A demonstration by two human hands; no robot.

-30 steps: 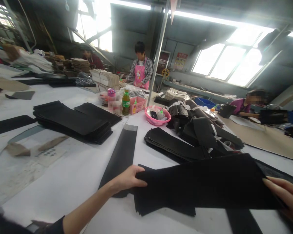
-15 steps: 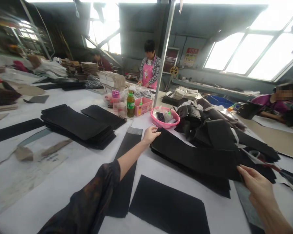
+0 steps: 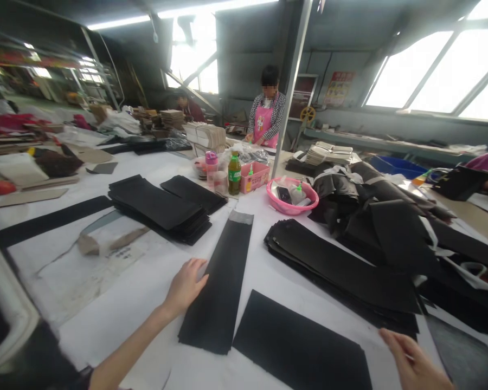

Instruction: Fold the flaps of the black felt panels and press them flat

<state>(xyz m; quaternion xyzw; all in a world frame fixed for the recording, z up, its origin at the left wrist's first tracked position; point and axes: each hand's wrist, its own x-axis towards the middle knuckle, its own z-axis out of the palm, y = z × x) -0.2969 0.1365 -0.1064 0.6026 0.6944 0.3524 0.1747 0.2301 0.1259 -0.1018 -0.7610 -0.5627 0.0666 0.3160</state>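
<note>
Over the left edge of a long black strip stack (image 3: 222, 281), my left hand (image 3: 186, 284) has its fingers apart and grips nothing. Whether its fingertips touch the strips I cannot tell. My right hand (image 3: 415, 360) is at the lower right, fingers stretched out and nothing visible in them. It is just below the near end of a thick pile of long black strips (image 3: 341, 271). Between the hands lies a wider black rectangular sheet (image 3: 303, 341), flat on the white-covered table (image 3: 122, 303).
Behind stand a pink basin (image 3: 293, 207) with a phone and bottle, a green-labelled bottle (image 3: 234, 173) and a pink box (image 3: 255, 176). More black sheets (image 3: 158, 206) are stacked at left. Black rolled material (image 3: 366, 211) is heaped at right. A person in a pink apron (image 3: 264, 116) works beyond.
Both hands have let go of the black strip they held by its ends, which rests on the right pile. My left hand has come down toward the middle strips; my right hand has moved lower.
</note>
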